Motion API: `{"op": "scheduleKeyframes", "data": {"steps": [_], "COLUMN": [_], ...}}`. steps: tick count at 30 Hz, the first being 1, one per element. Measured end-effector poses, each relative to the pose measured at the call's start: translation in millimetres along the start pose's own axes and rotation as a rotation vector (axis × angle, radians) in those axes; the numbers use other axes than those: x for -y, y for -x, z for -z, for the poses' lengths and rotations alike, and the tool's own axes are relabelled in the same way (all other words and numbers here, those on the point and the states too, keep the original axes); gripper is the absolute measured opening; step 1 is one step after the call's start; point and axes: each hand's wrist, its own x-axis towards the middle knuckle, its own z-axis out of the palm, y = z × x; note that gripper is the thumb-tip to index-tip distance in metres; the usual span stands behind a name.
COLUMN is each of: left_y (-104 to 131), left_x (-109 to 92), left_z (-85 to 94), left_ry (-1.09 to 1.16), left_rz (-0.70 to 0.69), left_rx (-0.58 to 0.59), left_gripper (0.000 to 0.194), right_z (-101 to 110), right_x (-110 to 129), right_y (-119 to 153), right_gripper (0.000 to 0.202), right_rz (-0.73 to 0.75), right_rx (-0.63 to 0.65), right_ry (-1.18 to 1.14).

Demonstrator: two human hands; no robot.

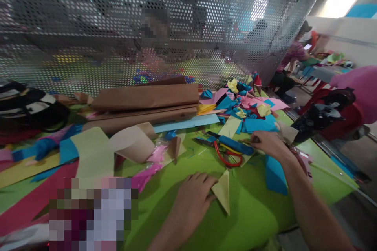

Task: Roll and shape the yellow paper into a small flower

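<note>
My left hand (196, 190) rests low over the green tabletop (244, 208), with a pale yellow folded paper triangle (224, 193) gripped at its left edge between thumb and fingers. Farther right and up, my right hand (266, 143) has its fingers curled together beside the end of a blue-handled utility knife (235, 145). What those fingers hold, if anything, is hard to make out. Red-handled scissors (228, 160) lie partly under the knife. A blue paper piece (276, 176) lies below my right wrist.
Brown paper rolls (147, 100) lie along the perforated metal screen (118, 47). Crumpled coloured paper scraps (244, 106) pile up at the back right. A black sewing machine head (326, 113) stands at the right edge. A black-and-white bag (32, 106) sits far left; another person (291, 55) sits beyond.
</note>
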Motion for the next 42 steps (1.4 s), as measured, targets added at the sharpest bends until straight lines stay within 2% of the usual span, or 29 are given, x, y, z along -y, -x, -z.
{"op": "scheduleKeyframes", "data": {"steps": [5, 10, 12, 17, 21, 27, 33, 38, 42], "left_y": [-2, -2, -1, -2, -2, -2, -2, 0, 0], "left_x": [0, 2, 3, 4, 2, -2, 1, 2, 4], "left_z": [0.6, -0.8, -0.6, 0.1, 0.8, 3.4, 1.3, 0.3, -1.6], "left_ry": [0.007, -0.001, -0.005, 0.007, 0.001, 0.019, 0.012, 0.004, 0.011], "left_rz": [0.026, 0.01, 0.008, -0.01, 0.001, 0.032, 0.006, 0.005, -0.008], "left_rx": [0.022, 0.025, 0.031, 0.001, 0.006, 0.016, 0.002, 0.0, -0.013], "left_gripper": [0.033, 0.035, 0.035, 0.033, 0.033, 0.032, 0.032, 0.032, 0.031], "right_z": [-7, -6, -5, -4, -8, -12, -12, -18, -16], "right_x": [2, -2, -3, -2, 3, 11, 18, 19, 14], "right_y": [-3, -8, -9, -9, -9, -7, -4, -4, -6], "right_gripper": [0.006, 0.027, 0.029, 0.013, 0.01, 0.009, 0.026, 0.013, 0.006], "right_rz": [-0.023, 0.001, 0.041, 0.021, -0.009, -0.078, -0.096, -0.114, -0.06], "right_rx": [-0.066, -0.157, -0.161, -0.021, 0.013, -0.004, -0.016, -0.083, -0.145], "right_ry": [-0.014, -0.09, -0.105, -0.065, -0.039, -0.002, -0.037, -0.073, -0.173]}}
